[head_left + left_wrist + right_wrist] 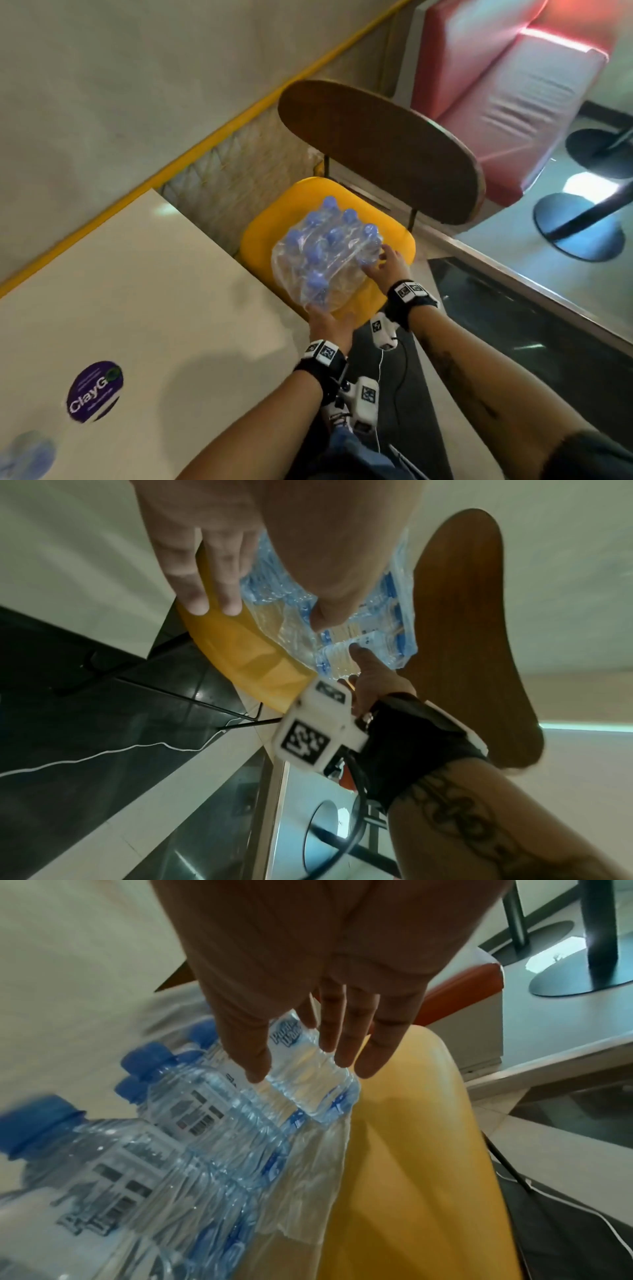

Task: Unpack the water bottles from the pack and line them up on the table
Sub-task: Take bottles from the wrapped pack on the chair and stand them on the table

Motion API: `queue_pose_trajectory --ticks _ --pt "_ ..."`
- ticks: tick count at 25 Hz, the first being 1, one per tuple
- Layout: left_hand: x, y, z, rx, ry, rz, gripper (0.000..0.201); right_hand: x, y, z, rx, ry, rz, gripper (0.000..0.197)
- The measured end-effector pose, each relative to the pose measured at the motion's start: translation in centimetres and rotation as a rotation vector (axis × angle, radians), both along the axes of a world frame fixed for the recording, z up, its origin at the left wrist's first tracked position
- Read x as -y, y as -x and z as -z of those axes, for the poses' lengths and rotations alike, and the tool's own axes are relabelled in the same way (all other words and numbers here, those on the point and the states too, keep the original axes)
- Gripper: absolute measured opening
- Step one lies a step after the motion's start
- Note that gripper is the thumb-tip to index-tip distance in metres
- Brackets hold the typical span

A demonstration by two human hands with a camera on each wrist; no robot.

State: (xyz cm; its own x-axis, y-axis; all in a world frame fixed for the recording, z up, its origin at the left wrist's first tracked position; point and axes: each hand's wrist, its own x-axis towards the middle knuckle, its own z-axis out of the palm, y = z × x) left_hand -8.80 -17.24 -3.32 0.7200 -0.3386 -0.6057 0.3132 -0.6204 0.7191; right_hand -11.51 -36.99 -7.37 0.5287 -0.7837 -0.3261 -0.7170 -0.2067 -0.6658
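Since the table (137, 291) is where the row belongs and the yellow chair (274, 212) just beside it bears the wrapped pack (325, 253), I judge a lift comes next: my left hand (329, 323) cups its near end, fingers straight; my right hand (385, 263) spreads against a far bottle (308, 1085).

A yellow-cushioned chair (380, 150) with an oval dark wooden backrest stands beside the white surface (144, 291). A red padded bench (507, 89) stands beyond it.
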Motion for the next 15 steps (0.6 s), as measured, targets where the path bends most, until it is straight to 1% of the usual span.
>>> queue_pose_trajectory --ticks 1,3,5,8,10,11,12,14,15 --pt "0.3 -0.1 0.0 0.006 -0.017 -0.064 0.076 0.1 -0.6 0.5 0.019 -0.009 0.026 0.080" --pt "1.0 -0.5 0.6 0.019 -0.112 -0.085 0.078 0.1 -1.5 1.0 0.023 -0.037 0.082 0.093" --pt "1.6 -1.6 1.8 0.044 -0.227 -0.087 0.077 0.0 -2.2 1.5 -0.019 -0.027 0.096 0.096" --pt "2.3 -3.7 1.9 0.089 -0.334 -0.122 0.077 0.5 -2.9 1.8 -0.051 0.046 0.107 0.087" --pt "2.3 -4.4 1.7 0.095 -0.301 -0.162 0.075 1.1 -2.9 1.7 -0.053 0.078 0.111 0.075" --pt "2.1 -4.5 1.6 0.115 -0.264 -0.146 0.072 1.3 -2.8 1.7 -0.065 0.089 0.082 0.069" --pt "1.7 -4.4 1.4 0.166 -0.225 -0.095 0.070 1.4 -2.5 1.7 -0.076 0.091 0.038 0.064" --pt "1.0 -4.8 1.2 0.349 -0.183 0.134 0.076 1.6 -1.8 1.5 -0.071 0.066 -0.057 0.059" --pt "0.6 -5.3 1.4 0.414 -0.175 0.259 0.080 1.5 -1.2 1.4 -0.060 0.041 -0.100 0.057"
